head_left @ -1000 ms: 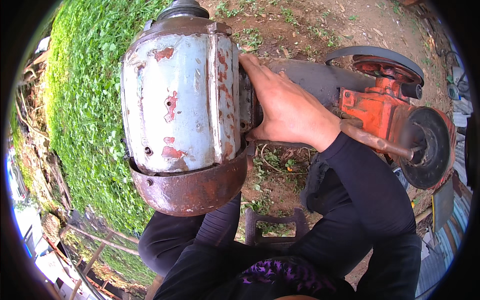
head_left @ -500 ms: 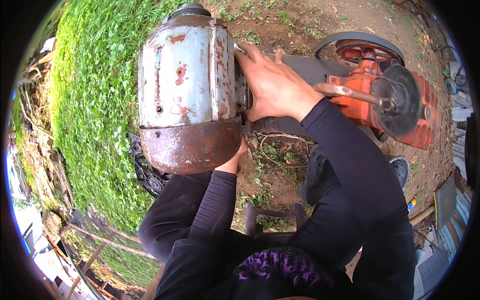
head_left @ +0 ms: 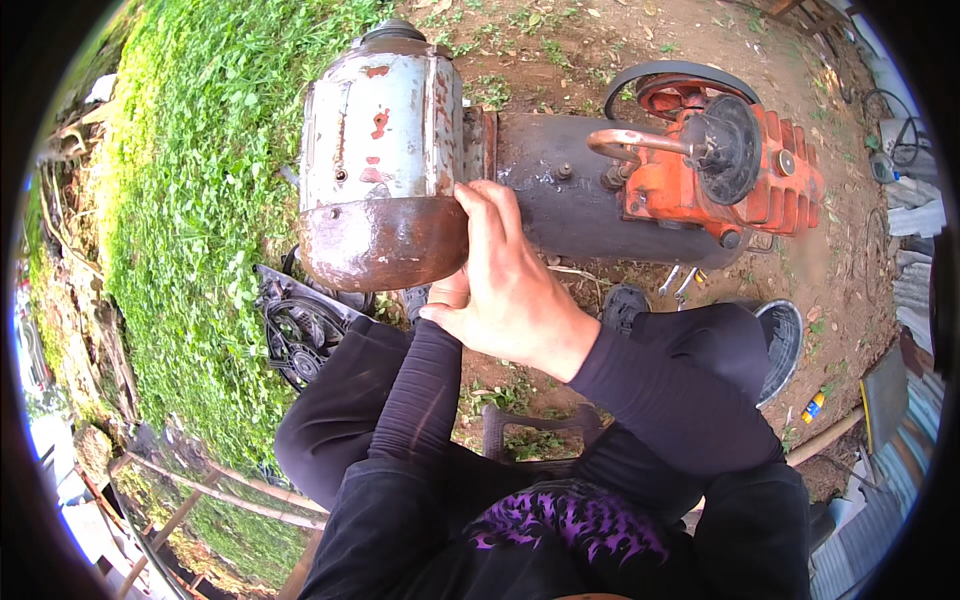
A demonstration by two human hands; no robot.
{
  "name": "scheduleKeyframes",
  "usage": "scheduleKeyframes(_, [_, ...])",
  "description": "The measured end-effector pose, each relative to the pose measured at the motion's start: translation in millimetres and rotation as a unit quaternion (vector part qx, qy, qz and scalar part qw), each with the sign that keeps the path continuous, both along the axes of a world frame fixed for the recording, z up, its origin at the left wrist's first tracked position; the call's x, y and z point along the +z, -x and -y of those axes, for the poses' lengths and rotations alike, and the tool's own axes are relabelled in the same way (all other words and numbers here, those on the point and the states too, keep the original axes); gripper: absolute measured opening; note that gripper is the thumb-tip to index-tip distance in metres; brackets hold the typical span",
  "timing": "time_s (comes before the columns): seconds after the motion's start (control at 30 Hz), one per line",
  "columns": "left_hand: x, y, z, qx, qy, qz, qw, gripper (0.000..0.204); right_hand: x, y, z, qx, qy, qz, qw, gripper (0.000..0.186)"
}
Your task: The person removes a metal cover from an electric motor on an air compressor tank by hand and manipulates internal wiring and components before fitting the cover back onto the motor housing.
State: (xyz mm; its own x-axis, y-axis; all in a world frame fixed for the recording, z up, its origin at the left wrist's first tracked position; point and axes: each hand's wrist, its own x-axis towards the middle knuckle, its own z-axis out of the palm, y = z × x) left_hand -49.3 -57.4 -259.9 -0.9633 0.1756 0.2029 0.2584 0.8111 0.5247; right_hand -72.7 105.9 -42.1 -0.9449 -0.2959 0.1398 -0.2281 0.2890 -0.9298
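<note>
Motor point(head_left: 382, 160), R hand point(head_left: 522, 295) at lwr rt.

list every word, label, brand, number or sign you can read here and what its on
None can be read.
Rounded grey metal motor with rust-brown end cover: bare-looking patches and holes, no legible lettering.
Orange-red ribbed metal machine with black round cover: no legible marking.
Small yellow-and-blue object on the dirt: too small to tell whether it has print.
Black shirt with purple pattern: jagged shapes, no readable letters.
</note>
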Motion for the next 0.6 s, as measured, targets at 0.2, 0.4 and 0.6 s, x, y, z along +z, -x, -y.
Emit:
scheduleKeyframes(0.2, [-2,6,1,0.001,-0.011,0.002,1.0,0.048,-16,17,6,-0.056,0.014,-0.016,0.998,0.073])
scheduleKeyframes(0.4, [3,10,1,-0.009,-0.017,0.006,1.0,0.048,-15,30,-1,-0.036,0.015,-0.001,0.999,0.071])
scheduleKeyframes(0.6, [8,6,3,-0.01,-0.022,0.008,1.0,0.048,-12,34,-10,-0.005,-0.011,-0.012,1.0,0.072])
